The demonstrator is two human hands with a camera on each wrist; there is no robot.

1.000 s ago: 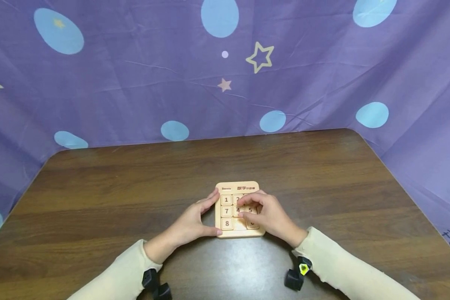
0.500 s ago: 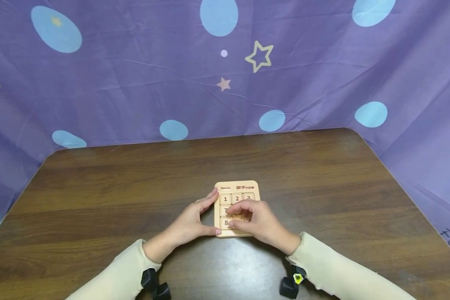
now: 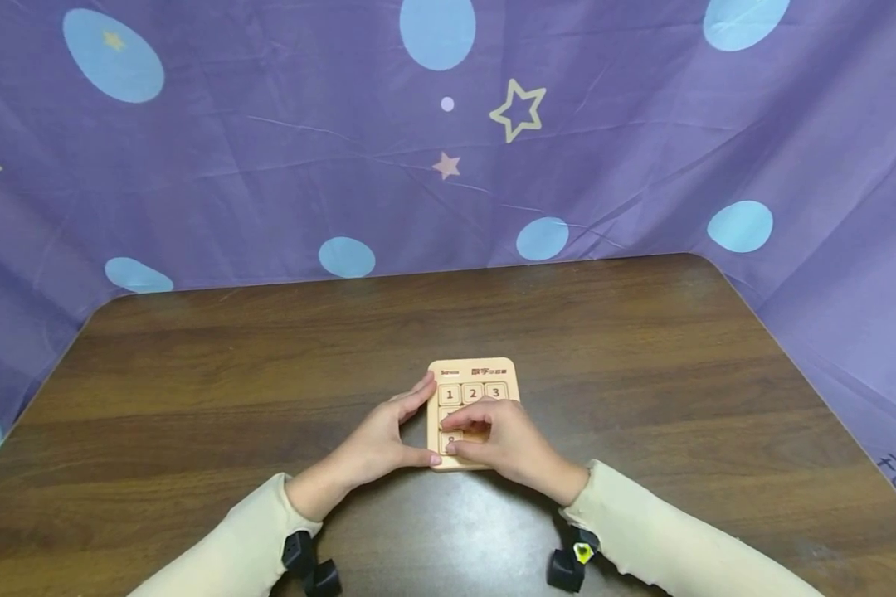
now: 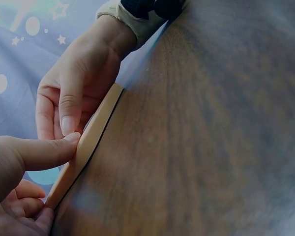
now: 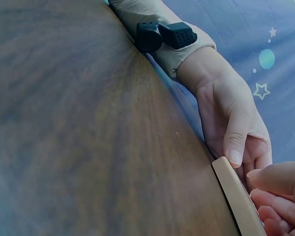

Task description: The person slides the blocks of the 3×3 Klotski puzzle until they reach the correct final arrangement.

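A light wooden number slide puzzle lies flat on the brown table, with tiles 1, 2 and 3 showing in its top row. My left hand holds its left side, the thumb at the lower corner and the fingers higher up. Above the board is my right hand, index finger and thumb bent and apart, their tips at tile 8 in the lower left. That hand hides most of the lower rows. The wrist views show the puzzle's side edge and both hands close together; contact with the tile is unclear.
The wooden table reaches to a purple curtain with blue dots and stars behind it. Black wrist devices are strapped to both sleeves.
My right hand has moved left and slightly down across the puzzle, from around tile 4 to tile 8, uncovering tile 3. My left hand stays at the puzzle's left side.
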